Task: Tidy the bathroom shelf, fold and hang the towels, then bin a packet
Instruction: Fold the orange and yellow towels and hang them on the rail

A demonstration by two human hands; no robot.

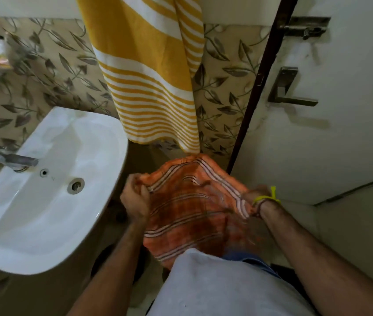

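Between both hands, low at centre: orange checked towel (192,206), stretched sideways and sagging down toward the grey shirt (215,283). Left hand (135,199): closed into a fist around the towel's left upper edge, knuckles toward the basin, cloth bunched inside the grip. Right hand (252,197): mostly hidden behind the towel's right edge, fingers not visible, apparently clamped on the striped border; yellow thread band (266,198) tied round the wrist. Towel upper hem: raised into a peak between the two hands, white and dark stripes running along the border. Towel lower part: hanging in front of the body, bottom edge covered by the shirt. Motion blur over cloth and hands; fine detail of the grip unreadable. Directly above the orange towel: yellow-and-white striped towel (149,71), hanging against the leaf-patterned wall tiles (222,92), lower edge just above the peak of the held towel, contact between the two not determinable. Left of the left hand: white washbasin (44,190) with metal tap (14,158) and drain (75,185), close beside but apart from the hand. Right side: white door (340,122) with dark frame edge, metal lever handle (290,90) and sliding bolt (306,26) above it, well apart from the right hand.
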